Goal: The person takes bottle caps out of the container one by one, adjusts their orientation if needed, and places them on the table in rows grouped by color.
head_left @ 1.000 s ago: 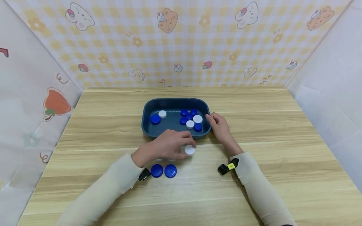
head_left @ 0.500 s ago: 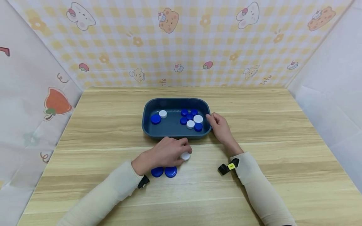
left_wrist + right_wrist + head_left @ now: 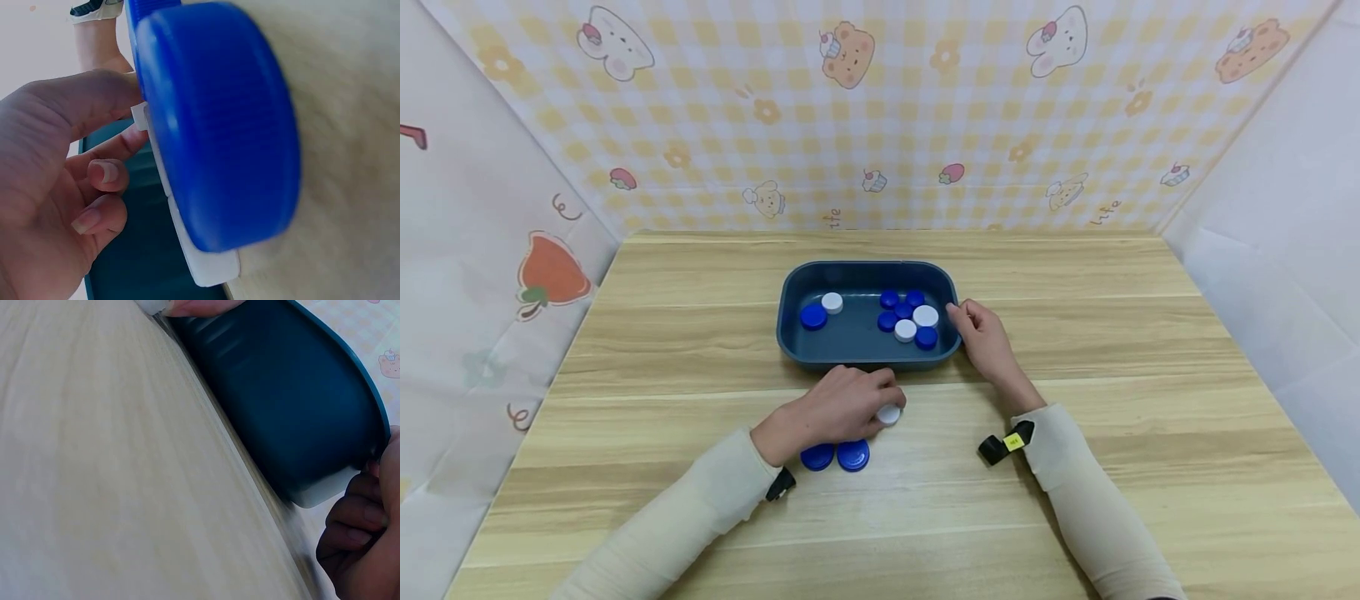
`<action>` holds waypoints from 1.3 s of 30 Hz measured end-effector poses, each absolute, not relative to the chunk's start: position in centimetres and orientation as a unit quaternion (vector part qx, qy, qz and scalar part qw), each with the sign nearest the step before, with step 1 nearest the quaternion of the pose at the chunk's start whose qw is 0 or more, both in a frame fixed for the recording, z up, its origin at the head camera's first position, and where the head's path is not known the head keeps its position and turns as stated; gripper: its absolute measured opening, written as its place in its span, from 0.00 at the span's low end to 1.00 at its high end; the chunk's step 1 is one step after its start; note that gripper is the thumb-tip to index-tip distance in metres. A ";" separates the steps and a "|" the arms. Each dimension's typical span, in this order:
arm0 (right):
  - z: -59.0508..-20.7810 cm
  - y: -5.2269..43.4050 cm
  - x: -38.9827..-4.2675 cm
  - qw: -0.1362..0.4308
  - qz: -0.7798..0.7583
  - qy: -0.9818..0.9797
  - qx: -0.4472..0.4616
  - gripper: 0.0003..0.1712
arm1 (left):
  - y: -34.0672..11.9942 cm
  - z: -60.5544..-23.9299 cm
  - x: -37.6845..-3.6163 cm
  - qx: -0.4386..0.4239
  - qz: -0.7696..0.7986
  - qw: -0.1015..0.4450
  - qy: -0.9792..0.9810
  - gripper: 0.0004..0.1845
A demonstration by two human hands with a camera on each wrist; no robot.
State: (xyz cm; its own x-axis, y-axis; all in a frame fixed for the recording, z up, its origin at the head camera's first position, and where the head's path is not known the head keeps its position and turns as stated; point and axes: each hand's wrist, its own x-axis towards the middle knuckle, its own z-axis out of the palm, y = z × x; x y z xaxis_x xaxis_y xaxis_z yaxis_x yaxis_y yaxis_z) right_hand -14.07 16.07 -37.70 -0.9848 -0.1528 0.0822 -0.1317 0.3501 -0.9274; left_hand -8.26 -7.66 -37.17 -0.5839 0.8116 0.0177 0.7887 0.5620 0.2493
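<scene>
My left hand [image 3: 844, 407] pinches a white bottle cap [image 3: 888, 414] between thumb and fingers, low over the table in front of the dark teal tray [image 3: 850, 362]. Two blue bottle caps, a left one [image 3: 817, 457] and a right one [image 3: 853, 457], lie side by side just below that hand. In the left wrist view a blue cap [image 3: 219, 125] looms close, with a white cap [image 3: 209, 265] partly hidden behind it. My right hand [image 3: 988, 340] grips the tray's right end, thumb over the rim and the other fingers curled outside.
Inside the tray, a white cap [image 3: 832, 302] and a blue cap [image 3: 813, 317] sit at the left. Several blue and white caps cluster at the right, among them a larger white one [image 3: 926, 317]. A patterned cloth [image 3: 895, 108] hangs behind the wooden table [image 3: 1075, 317].
My left hand has moved a little left and toward the body with the white cap, now partly covering the blue caps on the table. My right hand stays on the tray.
</scene>
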 end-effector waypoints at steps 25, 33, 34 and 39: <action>-37.6 15.9 -14.0 0.008 -0.564 0.821 -0.091 0.21 | -8.5 -32.6 -12.2 0.365 0.359 0.017 0.859 0.20; -38.1 16.0 -14.4 0.002 -0.564 0.820 -0.095 0.21 | -8.7 -32.5 -14.9 0.294 0.463 0.076 0.833 0.23; -38.5 16.2 -14.6 0.003 -0.565 0.819 -0.095 0.21 | -8.7 -32.6 -15.2 0.286 0.467 0.083 0.833 0.24; -40.8 16.9 -15.8 0.009 -0.572 0.815 -0.088 0.23 | -8.6 -33.5 -16.9 0.255 0.427 0.099 0.862 0.27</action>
